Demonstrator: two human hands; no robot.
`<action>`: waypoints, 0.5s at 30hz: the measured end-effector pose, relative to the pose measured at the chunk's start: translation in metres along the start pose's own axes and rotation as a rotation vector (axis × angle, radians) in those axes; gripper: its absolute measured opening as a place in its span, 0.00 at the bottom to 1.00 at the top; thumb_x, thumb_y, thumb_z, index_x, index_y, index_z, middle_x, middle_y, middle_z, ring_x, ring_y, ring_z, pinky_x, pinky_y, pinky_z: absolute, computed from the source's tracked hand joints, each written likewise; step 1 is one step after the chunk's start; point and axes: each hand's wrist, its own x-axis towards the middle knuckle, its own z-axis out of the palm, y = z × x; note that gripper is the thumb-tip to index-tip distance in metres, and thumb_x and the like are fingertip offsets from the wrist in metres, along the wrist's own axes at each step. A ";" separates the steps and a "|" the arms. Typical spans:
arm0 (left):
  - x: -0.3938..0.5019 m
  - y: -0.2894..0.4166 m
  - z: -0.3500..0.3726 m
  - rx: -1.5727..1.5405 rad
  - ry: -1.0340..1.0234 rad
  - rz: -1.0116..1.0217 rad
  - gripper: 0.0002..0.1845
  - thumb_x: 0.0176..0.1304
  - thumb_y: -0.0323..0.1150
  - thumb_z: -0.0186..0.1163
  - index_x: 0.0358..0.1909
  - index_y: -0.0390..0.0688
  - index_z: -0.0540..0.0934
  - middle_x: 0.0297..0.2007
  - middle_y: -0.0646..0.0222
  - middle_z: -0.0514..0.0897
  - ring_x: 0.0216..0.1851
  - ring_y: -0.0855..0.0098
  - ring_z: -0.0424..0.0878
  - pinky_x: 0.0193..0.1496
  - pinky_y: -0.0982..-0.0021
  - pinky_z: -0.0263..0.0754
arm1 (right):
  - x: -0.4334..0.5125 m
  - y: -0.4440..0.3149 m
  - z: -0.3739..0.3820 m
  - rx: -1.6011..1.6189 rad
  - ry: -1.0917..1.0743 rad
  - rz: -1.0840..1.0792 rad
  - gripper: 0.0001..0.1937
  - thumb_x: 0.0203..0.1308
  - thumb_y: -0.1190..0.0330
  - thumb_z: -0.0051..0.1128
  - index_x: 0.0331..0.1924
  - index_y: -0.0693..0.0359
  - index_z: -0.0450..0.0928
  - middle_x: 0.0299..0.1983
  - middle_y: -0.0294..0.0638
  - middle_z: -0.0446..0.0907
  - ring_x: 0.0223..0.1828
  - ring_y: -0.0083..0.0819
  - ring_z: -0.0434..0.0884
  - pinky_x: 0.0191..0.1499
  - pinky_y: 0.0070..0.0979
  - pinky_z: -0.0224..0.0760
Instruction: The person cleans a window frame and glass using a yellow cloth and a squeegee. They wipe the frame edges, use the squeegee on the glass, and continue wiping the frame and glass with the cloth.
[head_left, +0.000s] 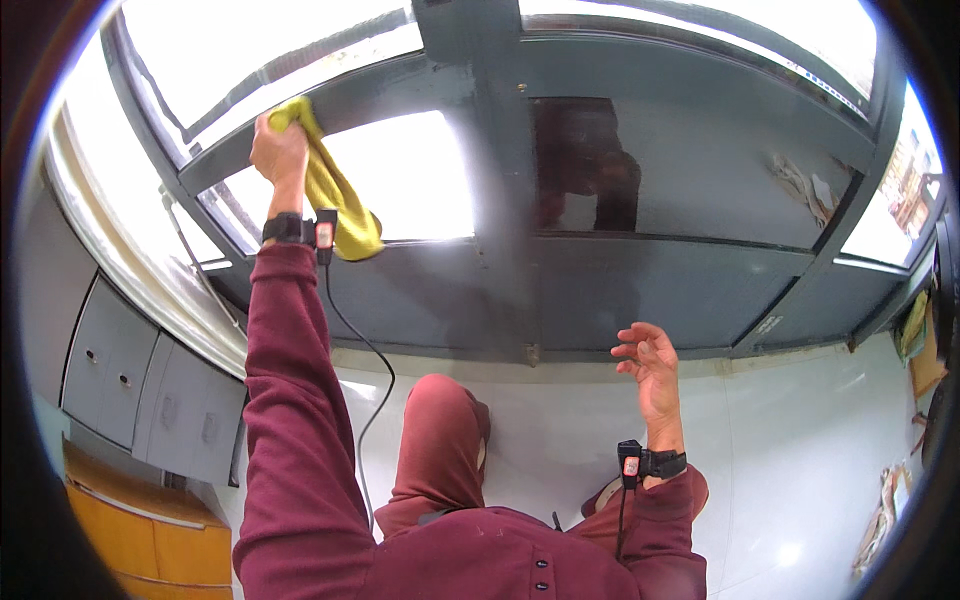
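Bunched in my left hand (279, 150) is a yellow cloth (339, 195), its loose end hanging down to the right. The hand is raised at the upper left, by the grey door frame's crossbar (225, 161) beneath a bright window pane. Behind the cloth is a lower glass panel (412, 176) glaring white. My right hand (649, 367) is held in the air at the right, fingers apart and slightly curled, with nothing in it. Beyond it stand the lower grey panels (667, 292) of the door. Black straps with small cabled devices circle both wrists.
A dark reflective panel (585, 165) is set right of the middle post. Grey cabinets (112, 375) and an orange-brown wooden drawer unit (165, 540) stand at the left. A pale curtain (135, 240) hangs there. Crumpled material (885, 517) lies on the glossy white floor (787, 442) at right.
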 end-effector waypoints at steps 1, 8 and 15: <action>0.003 0.013 0.000 -0.003 -0.041 0.050 0.17 0.56 0.38 0.63 0.47 0.46 0.81 0.38 0.58 0.88 0.40 0.51 0.87 0.45 0.53 0.80 | 0.002 0.002 0.001 0.000 -0.007 0.010 0.23 0.63 0.58 0.66 0.57 0.60 0.76 0.49 0.42 0.82 0.43 0.31 0.84 0.39 0.24 0.78; -0.008 0.094 -0.004 -0.008 -0.243 0.416 0.22 0.59 0.38 0.61 0.57 0.46 0.79 0.39 0.59 0.88 0.41 0.57 0.88 0.46 0.56 0.83 | 0.011 0.012 0.010 -0.023 0.008 0.049 0.24 0.62 0.57 0.67 0.56 0.60 0.76 0.48 0.42 0.82 0.43 0.31 0.84 0.39 0.25 0.78; 0.050 0.035 -0.010 0.095 -0.216 0.085 0.24 0.56 0.41 0.65 0.56 0.50 0.80 0.46 0.60 0.88 0.47 0.57 0.87 0.50 0.56 0.81 | 0.010 0.011 0.011 -0.012 -0.012 0.049 0.23 0.62 0.57 0.67 0.56 0.60 0.76 0.48 0.42 0.82 0.43 0.31 0.84 0.39 0.24 0.78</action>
